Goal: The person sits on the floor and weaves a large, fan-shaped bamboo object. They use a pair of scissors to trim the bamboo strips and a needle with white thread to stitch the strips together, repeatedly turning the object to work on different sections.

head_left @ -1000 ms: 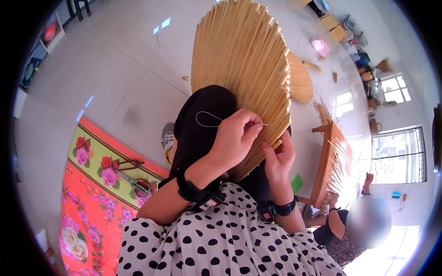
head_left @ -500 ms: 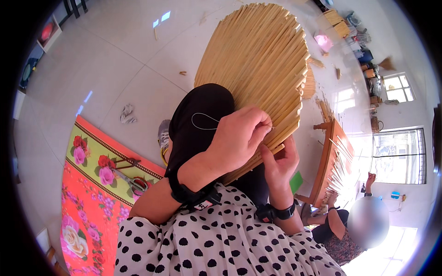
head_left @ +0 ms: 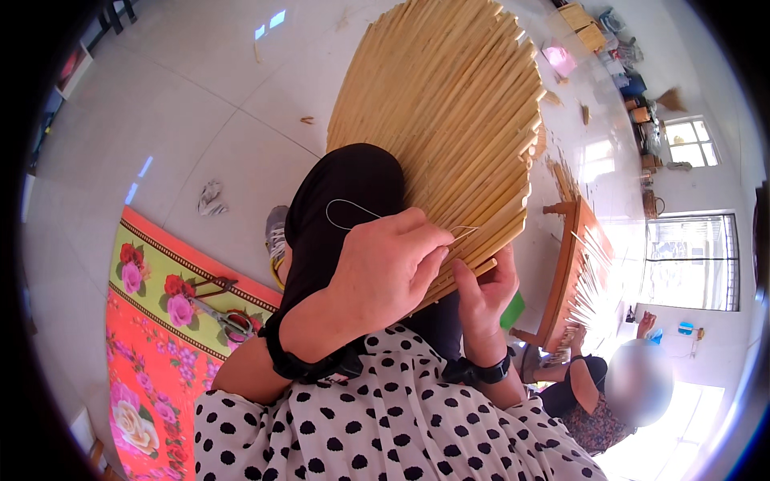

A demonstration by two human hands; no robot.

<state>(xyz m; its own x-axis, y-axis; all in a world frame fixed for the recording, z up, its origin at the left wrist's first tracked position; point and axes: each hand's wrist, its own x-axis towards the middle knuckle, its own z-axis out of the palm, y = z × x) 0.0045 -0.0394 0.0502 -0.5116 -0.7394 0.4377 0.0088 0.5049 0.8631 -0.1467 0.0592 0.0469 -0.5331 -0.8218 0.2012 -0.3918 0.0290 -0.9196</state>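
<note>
A large fan-shaped panel of pale reed sticks rests against my dark-trousered knee. My left hand is closed, thumb and forefinger together on a thin pale thread drawn from the panel's sticks. A loop of this thread lies over my knee. My right hand grips the lower right edge of the panel, thumb on the near side and fingers partly hidden behind it. Scissors lie on the floral mat to my left.
A flowered mat and crumpled scrap are on the tiled floor. At right stand a wooden bench bearing sticks and, beside it, another person. Assorted items line the far wall.
My left hand has moved down and to the left, away from the stitch point, and a length of thread now shows between it and the panel. The panel's top has shifted to the right.
</note>
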